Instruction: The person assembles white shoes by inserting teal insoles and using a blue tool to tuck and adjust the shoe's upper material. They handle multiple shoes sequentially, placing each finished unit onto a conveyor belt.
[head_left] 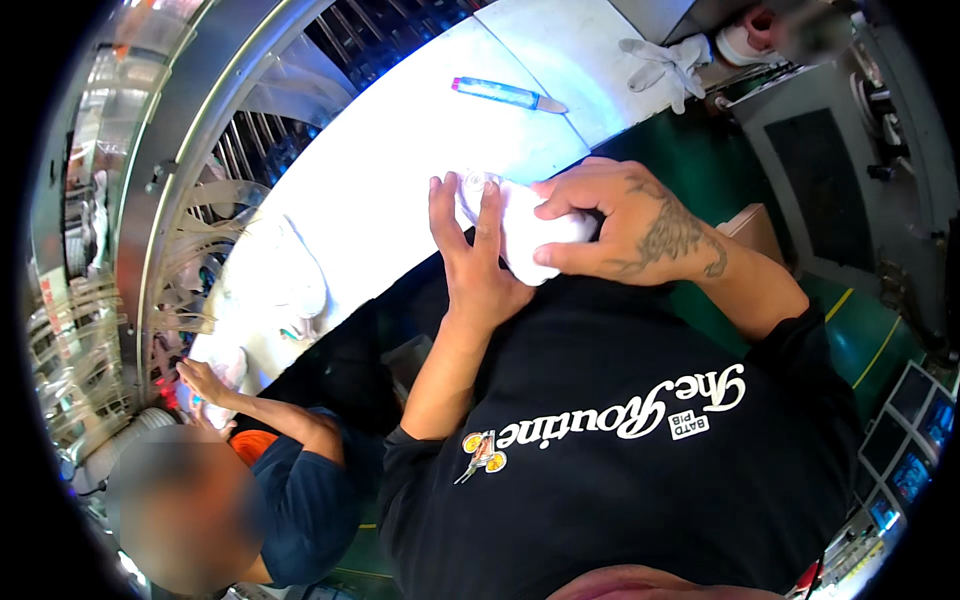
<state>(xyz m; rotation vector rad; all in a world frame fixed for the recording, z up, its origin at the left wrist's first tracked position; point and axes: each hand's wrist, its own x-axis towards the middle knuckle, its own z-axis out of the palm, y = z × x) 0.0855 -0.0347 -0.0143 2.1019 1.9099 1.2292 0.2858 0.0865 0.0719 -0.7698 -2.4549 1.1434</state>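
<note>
Between my two hands, at the near edge of the white worktable (400, 170), is a white bundle (545, 235) that looks like soft cloth. My left hand (475, 250) grips its left side, with two fingers extended up along it and the thumb low. On the bundle's right side my right hand (625, 220) curls inward, thumb and fingers pressed onto the white material. Glare washes out its folds, so its exact kind is unclear. Farther off on the tabletop lies a slim tool (505, 94) with a blue body, pink end and tan tip.
White gloves (665, 70) lie at the table's far right end, near a red-and-white shoe-like object (750, 40). To the left, a co-worker (310, 500) handles a white item beside the table. Machinery with hoses (220, 215) lines the far left; screens (910, 450) stand at right.
</note>
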